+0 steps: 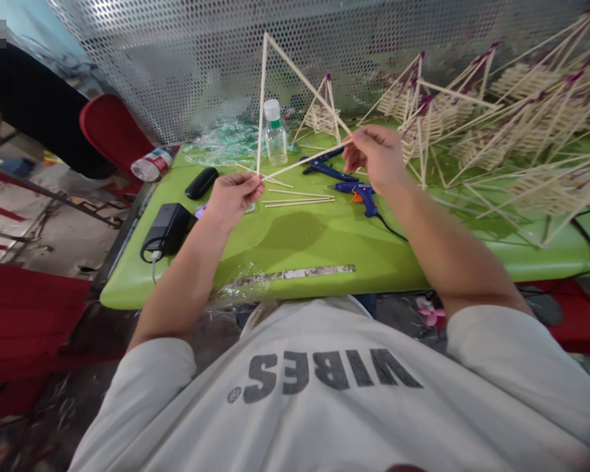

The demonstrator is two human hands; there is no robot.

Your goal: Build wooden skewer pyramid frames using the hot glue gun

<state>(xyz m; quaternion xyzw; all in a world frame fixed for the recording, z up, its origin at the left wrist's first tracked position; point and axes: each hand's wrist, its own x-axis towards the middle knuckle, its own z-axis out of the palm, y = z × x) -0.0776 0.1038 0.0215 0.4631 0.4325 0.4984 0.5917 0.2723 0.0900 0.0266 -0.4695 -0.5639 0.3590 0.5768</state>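
Observation:
Between my two hands a triangle of thin wooden sticks (pixel 262 105) is held up above the green table (pixel 295 239), its peak pointing away from me. My left hand (pixel 236 195) pinches its lower left corner. At the lower right corner, the fingers of my right hand (pixel 376 156) are closed on the sticks. Just below the right hand lies a blue glue gun (pixel 368 196) with an orange trigger. A dark blue clamp-like tool (pixel 329 165) rests behind it. Several loose sticks (pixel 299 200) lie on the table between my hands.
Stick frames with purple-tied tops (pixel 437 118) crowd the table's right side. A clear bottle (pixel 276 141) stands behind the triangle, near crumpled plastic wrap (pixel 226 143). At left are a black adapter (pixel 167 228), a black case (pixel 201 183) and a lying bottle (pixel 151 164). A perforated metal panel (pixel 191 59) borders the back.

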